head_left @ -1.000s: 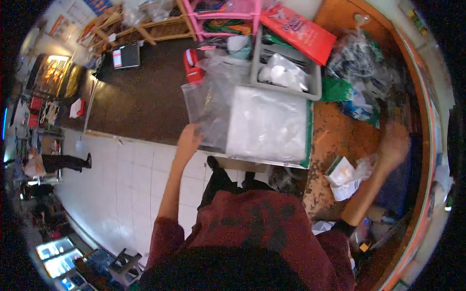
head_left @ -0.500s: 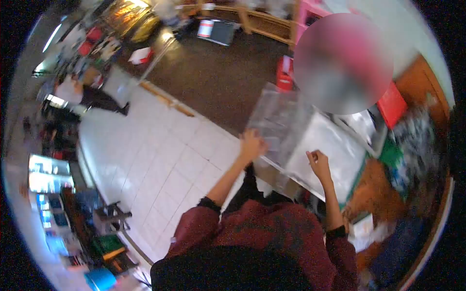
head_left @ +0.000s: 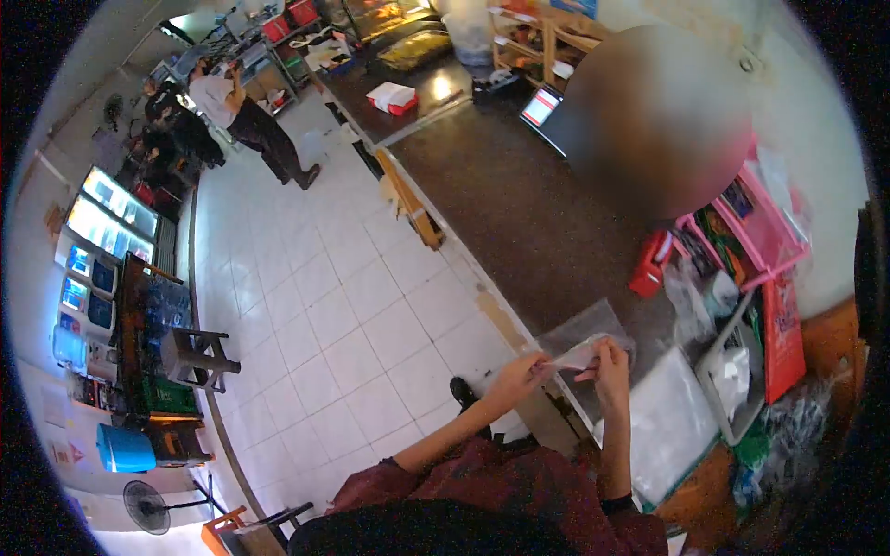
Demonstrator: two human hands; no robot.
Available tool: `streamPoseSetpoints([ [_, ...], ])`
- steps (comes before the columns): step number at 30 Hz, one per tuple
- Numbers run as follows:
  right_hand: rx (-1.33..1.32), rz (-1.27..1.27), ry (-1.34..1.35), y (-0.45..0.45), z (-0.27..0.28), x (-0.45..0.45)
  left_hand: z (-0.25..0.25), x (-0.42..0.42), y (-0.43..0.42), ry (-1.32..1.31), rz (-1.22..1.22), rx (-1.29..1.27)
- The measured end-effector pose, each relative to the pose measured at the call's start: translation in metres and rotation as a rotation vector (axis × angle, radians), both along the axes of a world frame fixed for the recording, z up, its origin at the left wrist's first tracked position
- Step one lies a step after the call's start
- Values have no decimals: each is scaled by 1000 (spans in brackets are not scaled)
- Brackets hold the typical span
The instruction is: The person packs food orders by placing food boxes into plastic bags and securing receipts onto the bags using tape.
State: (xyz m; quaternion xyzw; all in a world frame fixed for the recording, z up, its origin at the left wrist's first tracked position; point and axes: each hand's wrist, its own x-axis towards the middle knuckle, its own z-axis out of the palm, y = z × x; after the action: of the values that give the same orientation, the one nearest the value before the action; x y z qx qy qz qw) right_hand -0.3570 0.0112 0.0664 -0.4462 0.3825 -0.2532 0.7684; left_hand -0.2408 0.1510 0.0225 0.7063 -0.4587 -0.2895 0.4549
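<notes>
A small clear plastic bag (head_left: 579, 326) is stretched between my two hands over the edge of the dark counter. My left hand (head_left: 519, 378) pinches one side of it, thumb against fingers. At the other side my right hand (head_left: 607, 371) grips the bag with curled fingers. Close by on the right lies a stack of clear plastic bags (head_left: 672, 422), just beyond my right wrist. A red tape dispenser or similar red object (head_left: 652, 264) stands on the counter past the bag.
The dark counter (head_left: 519, 195) runs away to the upper left, bearing a tablet (head_left: 540, 107) and a red-and-white box (head_left: 393, 97). At right are a pink basket (head_left: 774, 250), a grey tray (head_left: 709, 380) and a red panel (head_left: 781, 338). Two people stand far left on the tiled floor (head_left: 324, 296).
My hands were apart, the left over clear plastic and the right above the bag stack; now they are together on a small bag. The view has swung, showing more of the counter and people.
</notes>
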Motion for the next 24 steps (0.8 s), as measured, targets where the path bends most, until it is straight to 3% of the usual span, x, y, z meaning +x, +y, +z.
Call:
streamPoseSetpoints([
  [4,-46,96,-54,3,7,100,17,79,39,47,135,-163],
  [5,68,144,-134,7,6,129,21,98,51,35,161,-169],
  [7,262,355,-371,21,28,186,43,139,75,277,302,-91],
  [11,267,349,-369,69,45,277,41,204,117,203,491,-85],
  [13,-158,606,-187,87,14,308,41,231,131,498,731,-209],
  [15,-659,879,7,111,-7,331,29,260,145,622,879,-179],
  [16,-651,965,-27,125,-12,341,28,276,149,758,1000,-136],
  [20,-660,1193,-125,136,-45,402,5,338,164,808,958,-241],
  [22,-691,1189,-43,129,-27,447,9,376,170,758,975,-212],
  [24,-494,1229,-86,115,-27,489,22,412,174,712,982,-174],
])
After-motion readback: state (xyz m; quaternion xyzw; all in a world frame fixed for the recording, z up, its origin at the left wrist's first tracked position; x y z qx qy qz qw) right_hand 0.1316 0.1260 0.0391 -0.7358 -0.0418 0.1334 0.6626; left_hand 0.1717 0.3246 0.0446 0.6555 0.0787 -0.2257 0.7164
